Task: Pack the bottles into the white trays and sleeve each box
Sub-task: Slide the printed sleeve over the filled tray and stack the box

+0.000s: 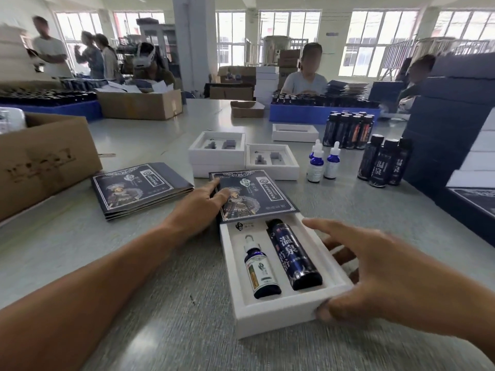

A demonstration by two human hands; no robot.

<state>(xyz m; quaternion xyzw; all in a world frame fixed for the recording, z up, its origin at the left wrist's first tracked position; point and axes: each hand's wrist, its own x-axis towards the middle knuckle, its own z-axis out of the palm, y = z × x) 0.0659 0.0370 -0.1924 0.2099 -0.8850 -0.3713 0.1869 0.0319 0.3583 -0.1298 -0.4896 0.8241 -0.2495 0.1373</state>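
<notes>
A white tray (281, 314) lies near me on the grey table, holding a small blue dropper bottle (261, 271) on the left and a tall dark bottle (297, 258) on the right. Its far end sits inside a dark printed sleeve (254, 195). My left hand (199, 207) rests on the sleeve's left edge with fingers nearly straight. My right hand (375, 274) holds the tray's near right corner, thumb on the front wall and fingers along the right side.
Two empty white trays (217, 153) (273, 167) stand behind the sleeve, a third (294, 133) further back. Flat sleeves (139, 188) are stacked at left. Dropper bottles (322, 163) and dark bottles (384, 163) stand at right. A cardboard box (42, 162) sits left, dark boxes (455, 124) right.
</notes>
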